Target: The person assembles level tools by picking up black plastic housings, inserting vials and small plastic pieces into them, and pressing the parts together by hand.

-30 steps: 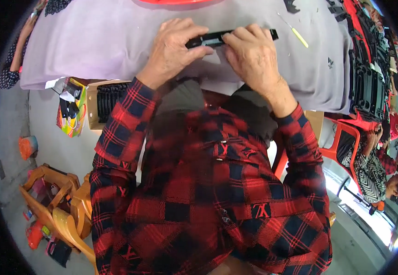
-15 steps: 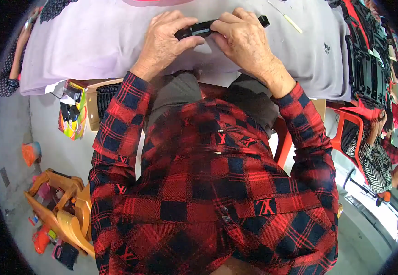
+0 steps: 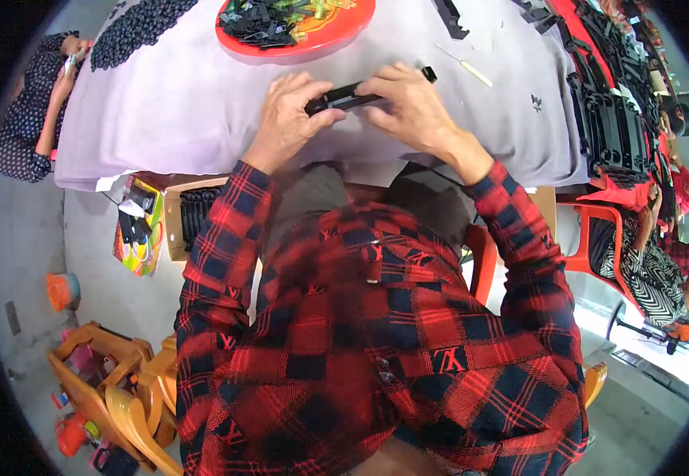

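Over the near cloth (image 3: 162,127), the left hand (image 3: 285,115) and right hand (image 3: 412,111) held the bar (image 3: 346,98), fingers pinched in. Whether it was done, I couldn't tell; loose bits (image 3: 257,25) lay in the far tray (image 3: 313,54).

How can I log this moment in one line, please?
left hand: holds black part, left end | right hand: holds its right half | beyond hands: red tray with small parts | to right: yellow-handled tool on cloth

The left forearm (image 3: 229,210) and right forearm (image 3: 515,210) are angling forward and inward. The left hand (image 3: 287,115) is pinching between thumb and fingers; the right hand (image 3: 408,109) is gripping with curled fingers.
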{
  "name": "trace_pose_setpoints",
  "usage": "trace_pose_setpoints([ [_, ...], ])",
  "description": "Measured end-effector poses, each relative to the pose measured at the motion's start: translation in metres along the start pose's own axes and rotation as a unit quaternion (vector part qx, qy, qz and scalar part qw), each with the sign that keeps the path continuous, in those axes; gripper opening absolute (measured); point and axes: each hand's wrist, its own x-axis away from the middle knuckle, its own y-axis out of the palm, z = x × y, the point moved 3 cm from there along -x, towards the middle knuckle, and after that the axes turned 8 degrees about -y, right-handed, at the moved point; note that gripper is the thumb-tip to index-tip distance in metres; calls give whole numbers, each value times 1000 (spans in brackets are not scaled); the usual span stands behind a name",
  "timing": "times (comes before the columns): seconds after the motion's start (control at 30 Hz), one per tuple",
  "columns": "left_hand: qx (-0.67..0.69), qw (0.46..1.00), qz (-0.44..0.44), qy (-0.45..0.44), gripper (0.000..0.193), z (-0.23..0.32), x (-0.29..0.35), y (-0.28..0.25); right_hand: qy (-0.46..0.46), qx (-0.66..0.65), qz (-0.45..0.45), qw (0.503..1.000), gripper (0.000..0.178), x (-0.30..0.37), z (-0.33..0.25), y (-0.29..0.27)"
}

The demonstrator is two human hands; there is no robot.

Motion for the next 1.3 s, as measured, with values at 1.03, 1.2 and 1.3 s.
trace_pose_setpoints([
  [1.03, -41, 989, -135, -40, 42, 37, -21, 1, 89, -9, 80, 993, 14, 13, 26, -25],
  [1.2, -2, 999, -43, -3, 35, 45, -17, 5, 37, -61, -12, 997, 16, -4, 23, -18],
  [1.3, 33, 999, -35, -21, 37, 43, -18, 10, 22, -108, -108, 988, 24, -19, 31, -6],
])
